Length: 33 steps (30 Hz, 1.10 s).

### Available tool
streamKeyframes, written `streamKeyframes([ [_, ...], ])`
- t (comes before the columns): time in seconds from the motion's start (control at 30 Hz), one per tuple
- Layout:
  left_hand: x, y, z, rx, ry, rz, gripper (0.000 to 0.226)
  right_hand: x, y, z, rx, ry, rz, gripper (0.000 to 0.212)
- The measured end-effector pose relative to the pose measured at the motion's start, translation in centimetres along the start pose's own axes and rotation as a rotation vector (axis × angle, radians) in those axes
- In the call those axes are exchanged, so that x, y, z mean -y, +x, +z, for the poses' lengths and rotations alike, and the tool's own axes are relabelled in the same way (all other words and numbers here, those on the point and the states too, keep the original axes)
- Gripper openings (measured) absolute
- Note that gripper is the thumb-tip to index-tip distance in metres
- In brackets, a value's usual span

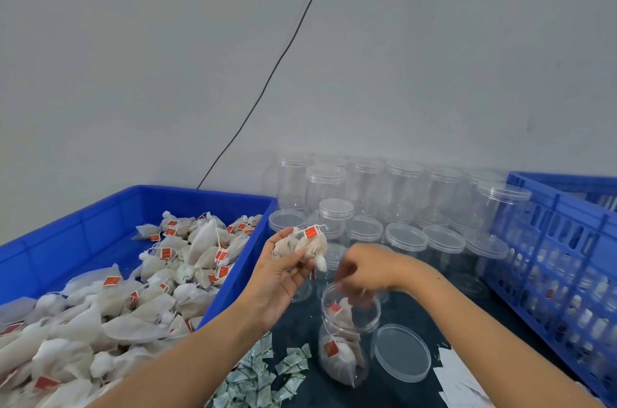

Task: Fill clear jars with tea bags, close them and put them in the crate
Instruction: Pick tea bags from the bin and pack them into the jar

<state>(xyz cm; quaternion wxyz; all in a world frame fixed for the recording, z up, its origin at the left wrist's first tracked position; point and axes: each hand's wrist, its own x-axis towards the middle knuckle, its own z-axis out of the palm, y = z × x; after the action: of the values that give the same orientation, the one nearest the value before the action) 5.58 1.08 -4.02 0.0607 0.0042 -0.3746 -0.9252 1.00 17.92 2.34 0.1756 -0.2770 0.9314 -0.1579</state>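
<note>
Head view shows me working over the open jar [349,334], which I take as my landmark. It stands upright on the dark table [417,397], partly filled with tea bags that lie against its near wall, so the filling step is under way and not finished.

My left hand [283,269] hovers up and to the left of the jar's mouth, palm turned toward me, fingers curled round a small bunch of tea bags [309,245]. I keep this reserve close to the mouth, I think, so each bag has only a short way to travel.

My right hand [364,269] sits right above the jar's mouth with its fingertips dipping down into the opening. A tea bag [340,309] shows just under them inside the neck, but motion blur stops me telling whether I pinch it or have let it go.

The jar's lid [402,352] lies flat just right of the jar, within easy reach for closing. Left of the jar stands the blue tub [110,207] heaped with loose tea bags, my supply. Behind the jar stand empty jars [367,204] with lids on, waiting their turn. To the far right of the jar is the blue crate [564,240], where closed jars are to go. Small printed sachets [263,374] lie scattered in front of the jar, to its left.
</note>
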Motion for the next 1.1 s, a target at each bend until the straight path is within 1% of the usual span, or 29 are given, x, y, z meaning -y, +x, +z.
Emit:
streamKeyframes([
  [0.03,0.0,0.0,0.1,-0.006,-0.018,-0.013,0.059,0.0,-0.2,-0.1,-0.157,0.041,-0.026,0.028],
  [0.07,-0.1,0.0,0.1,-0.011,-0.037,-0.028,0.060,0.1,-0.4,-0.2,-0.309,0.028,-0.078,0.037],
  [0.1,-0.1,0.0,0.2,-0.013,-0.058,-0.044,0.060,0.3,-0.5,0.0,-0.402,0.004,-0.153,0.050],
  [0.13,-0.1,0.0,0.2,-0.010,-0.080,-0.062,0.060,0.4,-0.5,0.3,-0.443,-0.012,-0.233,0.060],
  [0.17,-0.2,-0.1,0.3,-0.001,-0.097,-0.074,0.058,0.6,-0.5,0.7,-0.466,-0.049,-0.294,0.062],
  [0.2,-0.2,-0.2,0.4,0.012,-0.103,-0.083,0.056,0.6,-0.3,1.1,-0.499,-0.099,-0.337,0.056],
  [0.27,-0.4,-0.5,0.6,0.042,-0.097,-0.098,0.048,0.7,-0.2,1.5,-0.581,-0.217,-0.380,0.036],
  [0.3,-0.5,-0.6,0.7,0.051,-0.088,-0.105,0.042,0.6,-0.2,1.5,-0.616,-0.238,-0.393,0.028],
  [0.4,-1.4,-0.6,0.9,0.071,0.047,-0.080,0.026,0.5,-0.7,1.4,-0.681,-0.184,-0.420,0.011],
  [0.47,-2.4,-0.5,1.1,0.075,0.199,-0.023,0.022,0.3,-0.8,1.1,-0.714,-0.036,-0.399,0.003],
  [0.53,-3.8,-0.6,1.0,0.030,0.371,0.047,0.020,0.1,-1.0,0.5,-0.694,0.176,-0.330,0.013],
  [0.57,-4.5,-0.6,0.7,-0.019,0.517,0.116,0.019,-0.1,-1.1,0.1,-0.653,0.256,-0.279,0.013],
  [0.6,-5.3,-0.5,0.2,-0.094,0.718,0.215,0.017,-0.5,-1.2,-0.3,-0.602,0.270,-0.231,0.015],
  [0.67,-7.0,-0.3,-1.4,-0.270,1.223,0.431,0.018,-1.3,-1.6,-0.7,-0.492,0.175,-0.156,0.028],
  [0.7,-7.8,-0.1,-2.3,-0.345,1.499,0.470,0.020,-1.7,-1.8,-0.6,-0.434,0.125,-0.125,0.029],
  [0.73,-8.5,0.0,-3.3,-0.407,1.772,0.444,0.022,-2.0,-2.0,-0.5,-0.378,0.087,-0.104,0.029],
  [0.8,-8.9,0.2,-4.9,-0.464,2.191,0.309,0.025,-2.2,-2.2,0.0,-0.284,-0.014,-0.081,0.032],
  [0.83,-8.7,0.3,-5.5,-0.486,2.257,0.239,0.024,-2.2,-2.3,0.2,-0.255,-0.077,-0.081,0.028],
  [0.9,-8.2,0.2,-6.4,-0.533,2.268,0.119,0.019,-2.2,-2.5,0.8,-0.239,-0.152,-0.106,0.012],
  [0.93,-8.0,0.1,-6.8,-0.537,2.277,0.060,0.018,-2.2,-2.5,1.1,-0.240,-0.179,-0.119,0.014],
  [1.07,-7.9,0.1,-8.5,-0.425,2.335,-0.234,0.026,-2.2,-2.4,2.3,-0.229,-0.384,-0.154,0.021],
  [1.1,-7.9,0.1,-8.7,-0.409,2.344,-0.273,0.027,-2.1,-2.3,2.5,-0.225,-0.424,-0.167,0.023],
])
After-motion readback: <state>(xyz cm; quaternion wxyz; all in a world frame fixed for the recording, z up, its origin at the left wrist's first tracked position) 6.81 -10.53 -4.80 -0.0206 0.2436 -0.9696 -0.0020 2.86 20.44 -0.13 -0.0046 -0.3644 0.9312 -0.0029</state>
